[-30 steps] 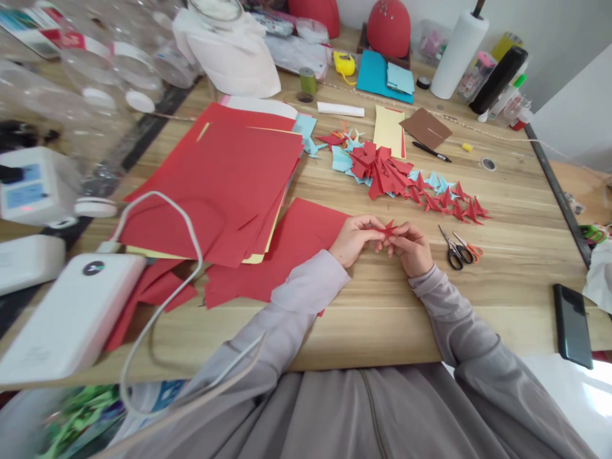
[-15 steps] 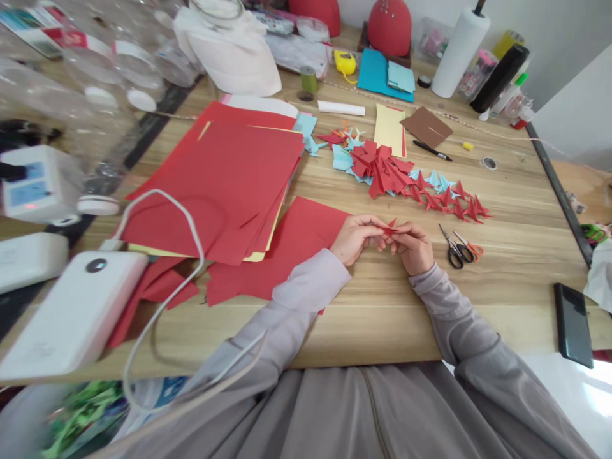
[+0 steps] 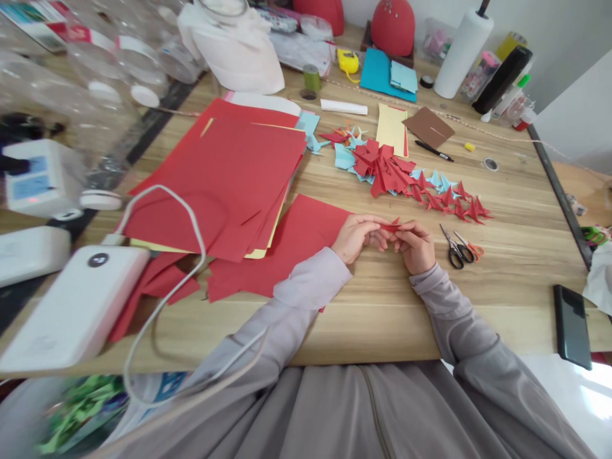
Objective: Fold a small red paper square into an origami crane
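Between my two hands is a small piece of folded red paper (image 3: 391, 226), with a pointed tip sticking up. My left hand (image 3: 354, 237) pinches its left side between thumb and fingers. On the other side, my right hand (image 3: 415, 245) has its fingertips closed on the right end. The fingers hide much of the fold. Beyond the hands lies a heap of folded red paper pieces (image 3: 380, 167), mixed with light blue ones, trailing off in a row of small red paper stars or cranes (image 3: 447, 199). A loose red sheet (image 3: 306, 233) lies beside my left wrist.
Two pairs of scissors (image 3: 458, 252) lie right of my right hand. A stack of red sheets (image 3: 229, 172), a white power bank (image 3: 81, 306) and its cable (image 3: 191, 223) are at left. A phone (image 3: 572, 325) rests at the right edge; a black pen (image 3: 434, 151) lies farther back.
The folded red paper has shifted slightly between my fingertips, its tip now lower and tilted. Both hands stay in nearly the same place; the view has moved a little.
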A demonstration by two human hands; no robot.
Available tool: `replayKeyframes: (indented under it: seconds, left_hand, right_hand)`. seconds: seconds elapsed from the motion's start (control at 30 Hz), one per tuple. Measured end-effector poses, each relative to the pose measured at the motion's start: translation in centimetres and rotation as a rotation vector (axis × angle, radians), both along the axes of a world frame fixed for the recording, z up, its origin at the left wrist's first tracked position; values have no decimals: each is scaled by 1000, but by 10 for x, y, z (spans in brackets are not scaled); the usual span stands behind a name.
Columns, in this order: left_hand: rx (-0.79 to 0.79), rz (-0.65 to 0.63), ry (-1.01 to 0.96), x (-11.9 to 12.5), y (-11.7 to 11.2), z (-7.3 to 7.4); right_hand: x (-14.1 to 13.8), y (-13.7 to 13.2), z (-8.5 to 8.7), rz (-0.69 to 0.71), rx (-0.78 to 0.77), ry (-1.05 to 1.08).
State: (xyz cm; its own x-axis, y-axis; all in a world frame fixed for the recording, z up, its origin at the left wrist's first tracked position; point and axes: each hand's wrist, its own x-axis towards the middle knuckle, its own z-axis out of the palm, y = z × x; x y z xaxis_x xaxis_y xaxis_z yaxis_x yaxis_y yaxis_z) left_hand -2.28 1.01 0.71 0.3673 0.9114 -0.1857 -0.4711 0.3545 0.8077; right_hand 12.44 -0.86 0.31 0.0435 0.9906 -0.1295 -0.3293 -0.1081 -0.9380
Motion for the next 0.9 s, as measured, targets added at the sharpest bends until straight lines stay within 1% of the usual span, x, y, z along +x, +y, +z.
replayKeyframes:
  seconds: [0.17, 0.3, 0.43, 0.67, 0.9]
  left_hand:
    - [33, 12, 23, -2, 0, 4]
    - [88, 39, 95, 1, -3, 6]
    - [125, 62, 104, 3, -3, 7]
    - [101, 82, 88, 1, -2, 4]
    - [72, 64, 50, 0, -1, 1]
  right_hand:
    - [1, 0, 1, -29, 12, 25]
    - [1, 0, 0, -7, 47, 34]
    - [0, -1, 0, 3, 61, 31]
    - [1, 0, -1, 6, 51, 21]
    - [1, 1, 1, -7, 39, 28]
